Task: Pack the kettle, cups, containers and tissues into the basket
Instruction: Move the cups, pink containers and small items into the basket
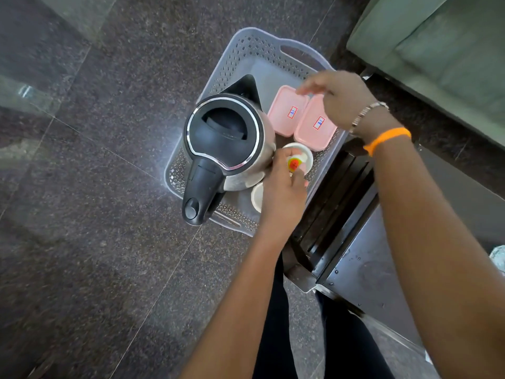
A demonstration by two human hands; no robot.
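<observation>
already the grey basket (247, 47) sat on the dark floor with most of the load inside it. largest was the steel kettle (229, 143), upright at the left, heavy and smooth-sided by the look, so best lifted by its black handle. beside it lay two pink containers (302, 119), flat and touching, light and stiff, easy to take by the edges. nearer were two white cups (307, 155), probably breakable, one half hidden. the right hand (341, 97) hovered over the containers, fingers relaxed and holding nothing. the left hand (284, 184) pinched a small white packet with a red mark (294, 163), perhaps the tissues, soft and light, above a cup.
</observation>
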